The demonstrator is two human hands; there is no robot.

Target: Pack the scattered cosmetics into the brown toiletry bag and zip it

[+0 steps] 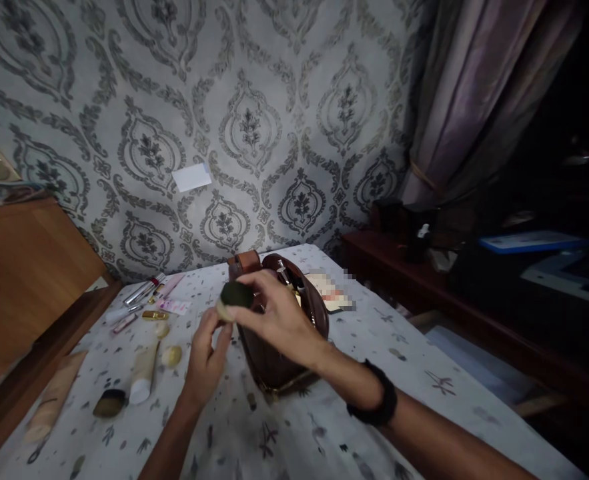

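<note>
A small round jar with a dark green lid (237,295) and a pale base is held up between both hands. My right hand (279,317), with a black band on its wrist, grips the dark lid with thumb and fingers. My left hand (209,357) pinches the pale lower part from the left. Behind and beneath my right hand stands an open brown bag (274,363) with a zipped rim and several items inside. On the patterned white cloth to the left lie a cream tube (145,370), a dark jar (109,403) and a yellowish round item (172,356).
Several slim cosmetics (139,291) and a gold tube (155,315) lie at the back left, a long beige item (54,400) at the far left. A card (329,291) is behind the bag. A wooden board (34,280) borders the left, a dark red desk (389,273) the right.
</note>
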